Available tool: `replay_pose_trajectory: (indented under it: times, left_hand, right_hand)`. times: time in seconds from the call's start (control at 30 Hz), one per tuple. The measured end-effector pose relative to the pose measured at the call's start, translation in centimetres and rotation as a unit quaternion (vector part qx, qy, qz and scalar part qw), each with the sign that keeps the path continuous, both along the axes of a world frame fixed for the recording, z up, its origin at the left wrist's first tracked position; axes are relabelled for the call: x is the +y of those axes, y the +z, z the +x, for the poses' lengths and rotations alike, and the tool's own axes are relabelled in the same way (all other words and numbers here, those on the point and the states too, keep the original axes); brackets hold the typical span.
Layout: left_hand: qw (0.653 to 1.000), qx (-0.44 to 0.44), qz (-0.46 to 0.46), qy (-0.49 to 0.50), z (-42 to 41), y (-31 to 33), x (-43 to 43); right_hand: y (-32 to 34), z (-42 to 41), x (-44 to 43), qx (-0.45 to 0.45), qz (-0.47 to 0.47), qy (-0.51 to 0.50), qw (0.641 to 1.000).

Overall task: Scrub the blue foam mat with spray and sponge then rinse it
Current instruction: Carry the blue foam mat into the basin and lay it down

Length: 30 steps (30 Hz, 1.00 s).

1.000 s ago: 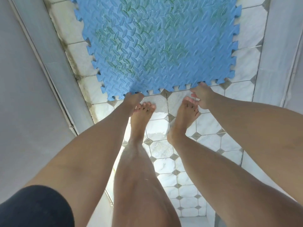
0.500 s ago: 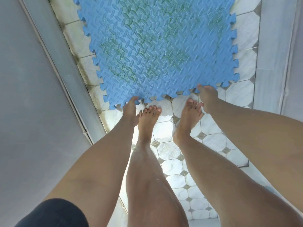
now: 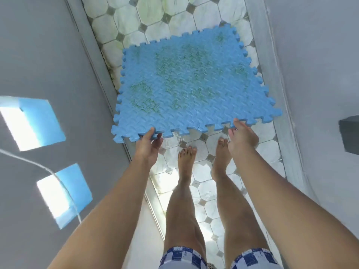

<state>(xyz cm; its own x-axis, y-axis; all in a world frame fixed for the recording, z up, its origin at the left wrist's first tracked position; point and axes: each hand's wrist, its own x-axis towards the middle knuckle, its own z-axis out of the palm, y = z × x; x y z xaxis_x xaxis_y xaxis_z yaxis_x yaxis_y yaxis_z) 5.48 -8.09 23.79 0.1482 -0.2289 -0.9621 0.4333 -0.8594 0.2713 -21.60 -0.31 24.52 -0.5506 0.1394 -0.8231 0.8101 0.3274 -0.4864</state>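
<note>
The blue foam mat [image 3: 190, 88] with jigsaw edges and green stains is held up off the tiled floor, its near edge raised toward me. My left hand [image 3: 148, 146] grips the near left corner, thumb on top and fingers under. At the near right edge, my right hand [image 3: 241, 138] holds the mat from below. No spray bottle or sponge is in view.
The white octagonal floor tiles [image 3: 147, 12] form a narrow strip between grey walls [image 3: 38, 55] on both sides. My bare feet [image 3: 187, 158] stand just behind the mat. A white cord [image 3: 64, 187] hangs at the left. A dark box [image 3: 349, 134] sticks out of the right wall.
The mat lay flat on the floor with both hands at its near edge; now it is lifted off the tiles and I stand more upright, so more floor shows beyond it.
</note>
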Motion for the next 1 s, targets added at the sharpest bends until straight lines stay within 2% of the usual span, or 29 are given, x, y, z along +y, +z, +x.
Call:
replay_pose_trajectory:
  times: [0.17,0.3,0.4,0.5,0.63,0.7,0.77,0.87,0.93,1.0]
  left_hand:
    - [0.994,-0.004,-0.043,-0.101,-1.1,9.3,-1.9]
    - [0.975,-0.017,-0.065,-0.211,-3.9,16.0,-2.3]
    - [0.944,-0.026,-0.075,-0.322,-6.7,19.6,-1.8]
    - [0.896,-0.059,-0.075,-0.434,-10.2,22.3,0.1]
    - [0.812,-0.045,-0.081,-0.577,-15.0,25.2,5.8]
    - [0.747,-0.024,-0.095,-0.658,-16.9,25.7,9.5]
    - [0.669,-0.011,-0.106,-0.736,-18.9,26.0,13.5]
    - [0.585,-0.010,-0.110,-0.803,-21.4,26.7,20.9]
    - [0.532,0.018,-0.090,-0.842,-22.1,27.2,26.5]
    - [0.483,0.043,-0.069,-0.872,-21.8,27.9,32.4]
  right_hand:
    - [7.6,0.5,3.8,-0.053,-0.016,-0.125,0.991]
    - [13.2,1.3,9.3,-0.093,-0.034,-0.214,0.972]
    - [17.2,2.4,14.7,-0.130,-0.059,-0.275,0.951]
    - [20.6,3.8,21.1,-0.170,-0.081,-0.330,0.925]
    - [24.6,7.6,30.1,-0.171,-0.112,-0.411,0.888]
    - [27.3,9.7,34.2,-0.156,-0.132,-0.437,0.876]
    - [29.3,11.7,38.1,-0.141,-0.173,-0.482,0.847]
    - [29.1,16.5,44.7,-0.111,-0.143,-0.525,0.832]
    - [28.8,19.8,48.6,-0.113,-0.121,-0.585,0.794]
    - [29.0,23.0,52.3,-0.095,-0.120,-0.655,0.740]
